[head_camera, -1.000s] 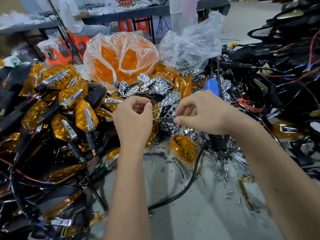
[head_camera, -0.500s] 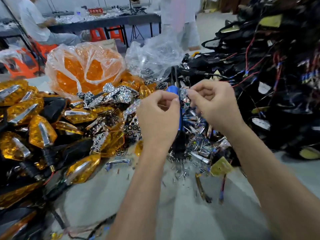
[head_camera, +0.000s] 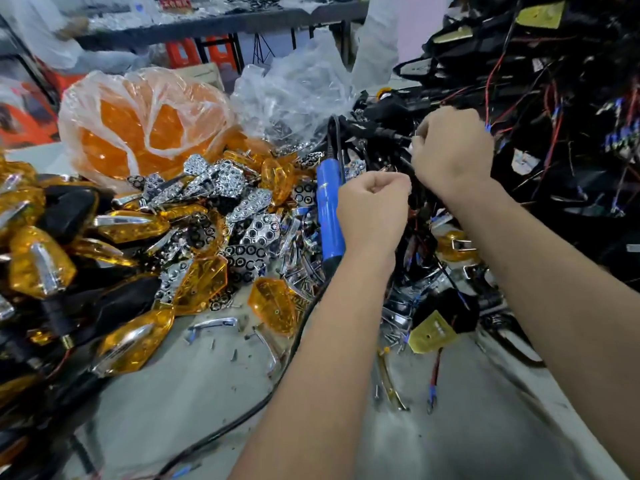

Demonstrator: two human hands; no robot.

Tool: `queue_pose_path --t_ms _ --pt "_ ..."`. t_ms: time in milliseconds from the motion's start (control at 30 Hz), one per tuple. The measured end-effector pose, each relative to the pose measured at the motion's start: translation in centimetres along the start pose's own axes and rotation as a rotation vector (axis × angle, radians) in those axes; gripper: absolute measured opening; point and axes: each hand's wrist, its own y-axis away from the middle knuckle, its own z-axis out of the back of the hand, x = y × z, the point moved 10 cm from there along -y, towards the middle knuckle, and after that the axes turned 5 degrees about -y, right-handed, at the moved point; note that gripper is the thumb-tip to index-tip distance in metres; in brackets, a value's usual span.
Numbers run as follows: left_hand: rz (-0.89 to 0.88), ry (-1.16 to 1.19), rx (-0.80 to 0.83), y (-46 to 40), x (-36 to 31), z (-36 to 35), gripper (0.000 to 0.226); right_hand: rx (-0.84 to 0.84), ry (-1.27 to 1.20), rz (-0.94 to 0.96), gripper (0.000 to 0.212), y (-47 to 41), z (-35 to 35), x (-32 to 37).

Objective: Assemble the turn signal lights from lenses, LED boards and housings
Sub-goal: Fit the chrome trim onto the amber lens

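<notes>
The head view is showing two bare hands working over a grey table crowded with parts. The left hand is sitting near the centre of the frame with its fingers curled into a fist; whether anything small is lying inside it cannot be told. The right hand is reaching up toward one o'clock into the tangle of black housings and wires, its fingers bunching together at the tips as if pinching something thin, but the thing itself is too small and blurred to name. One blue-handled tool is lying just left of the left hand, its lower end disappearing behind the wrist. One clear bag of orange lenses is sitting at eleven o'clock, and one crumpled clear bag at twelve. Loose amber lenses and chrome reflector pieces are spreading between nine and twelve o'clock, too many and too overlapped to count. Finished amber-and-black lights are heaping at nine o'clock, cut off by the left edge. One yellow LED board with a red wire is lying at five o'clock below the left forearm. Small screws are scattering over the table.
</notes>
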Motion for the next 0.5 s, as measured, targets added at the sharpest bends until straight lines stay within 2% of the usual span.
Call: queue_pose_path --t_ms 100,167,233,267,400,500 --pt "0.083 0.106 0.012 -0.9 0.1 0.2 0.006 0.004 -0.006 -0.047 0.018 0.4 1.0 0.5" --pt "0.162 0.21 0.044 -1.4 0.2 0.3 0.018 0.047 0.006 -0.09 0.022 0.7 1.3 0.4" --pt "0.223 0.276 0.097 -1.6 0.5 0.3 0.025 0.102 0.042 -0.134 0.014 1.1 1.6 -0.2" --pt "0.239 0.279 0.119 -1.7 0.7 0.3 0.028 0.146 0.07 -0.145 0.011 1.3 1.6 -0.3" --pt "0.259 0.249 0.174 -1.4 1.2 0.3 0.034 0.334 0.169 -0.088 0.027 2.6 1.4 0.4" --pt "0.267 0.225 0.196 -1.0 1.3 0.2 0.037 0.405 0.119 -0.055 0.021 4.2 1.6 0.8"
